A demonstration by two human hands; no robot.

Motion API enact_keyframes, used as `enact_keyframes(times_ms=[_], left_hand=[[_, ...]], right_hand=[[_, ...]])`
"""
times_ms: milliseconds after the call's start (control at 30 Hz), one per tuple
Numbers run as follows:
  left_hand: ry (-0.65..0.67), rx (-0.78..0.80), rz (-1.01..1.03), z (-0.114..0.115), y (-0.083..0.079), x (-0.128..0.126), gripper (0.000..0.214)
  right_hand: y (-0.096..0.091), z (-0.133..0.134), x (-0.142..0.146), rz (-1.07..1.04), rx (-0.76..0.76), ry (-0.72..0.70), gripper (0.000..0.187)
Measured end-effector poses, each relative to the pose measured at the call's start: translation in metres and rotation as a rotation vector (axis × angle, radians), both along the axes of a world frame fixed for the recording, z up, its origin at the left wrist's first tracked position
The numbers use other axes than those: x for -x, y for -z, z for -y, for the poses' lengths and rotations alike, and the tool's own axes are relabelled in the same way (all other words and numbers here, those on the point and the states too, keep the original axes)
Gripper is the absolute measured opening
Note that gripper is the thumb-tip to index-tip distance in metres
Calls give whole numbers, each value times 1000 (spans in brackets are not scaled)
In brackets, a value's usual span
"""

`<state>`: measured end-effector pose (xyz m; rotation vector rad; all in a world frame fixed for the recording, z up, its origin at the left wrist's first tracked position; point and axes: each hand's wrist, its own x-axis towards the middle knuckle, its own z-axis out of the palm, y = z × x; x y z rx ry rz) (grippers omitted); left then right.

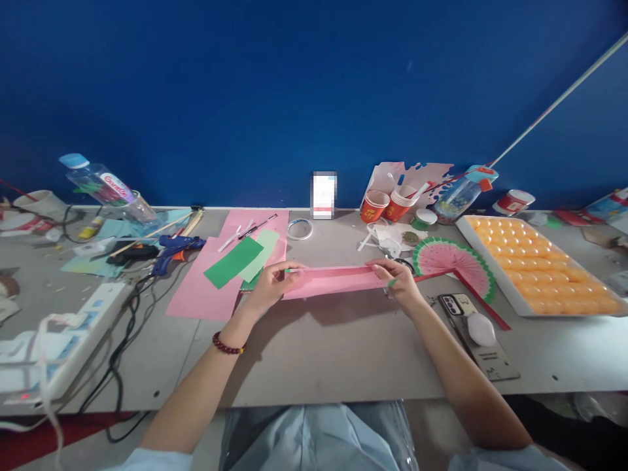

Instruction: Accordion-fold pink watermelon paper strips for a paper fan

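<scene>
A long folded strip of pink paper (331,280) is held just above the grey table (343,353) between both hands. My left hand (271,285) pinches its left end, with a dark red bead bracelet (226,345) on that wrist. The strip's right end is gripped by my right hand (400,280), fingers closed on it. A finished watermelon paper fan (454,261) lies just right of my right hand.
Pink sheets (216,281) with green paper strips (234,261) lie left of my left hand, beside a blue glue gun (174,252). A power strip (59,340) and cables sit at far left. A tray of orange balls (540,265), a phone (456,304), paper cups (387,204) and a tape roll (300,228) are right and behind.
</scene>
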<state>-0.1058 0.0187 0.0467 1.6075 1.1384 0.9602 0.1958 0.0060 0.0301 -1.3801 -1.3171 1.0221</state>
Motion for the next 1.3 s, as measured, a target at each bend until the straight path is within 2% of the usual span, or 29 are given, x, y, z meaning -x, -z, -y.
enact_keyframes(times_ms=[100,233,333,467,533,667,733,833,933,1100,1300], left_hand=[[14,61,66,0,1,-1,32],[43,139,169,2,-1,-2,30],[60,120,171,2,-3,-3,31],[90,46,175,3,-5,-4,55],[119,-3,211,4,-3,-3,60],[115,-42,232,2,1,-3,39],[94,-64,218,-1,3,-3,30],[85,-52,135,-4,1,-2,28],[140,-3,75,-3,-5,0,34],[223,114,105,2,-11,0,52],[98,14,135,-2,1,1,49]], right_hand=[[-5,2,2,29,-18,38,26],[-10,5,3,9,-53,-21,26],[-7,5,2,-25,-78,-42,29],[4,1,-2,-62,-49,-24,28],[11,0,-4,-77,-15,6,25],[17,-2,-7,-83,11,19,25],[15,-2,-7,-68,5,-21,27],[7,0,-7,-52,-3,-111,33],[0,2,-6,-81,39,-142,37],[-4,2,-5,-85,22,-84,34],[8,-4,-10,-120,-64,-23,21]])
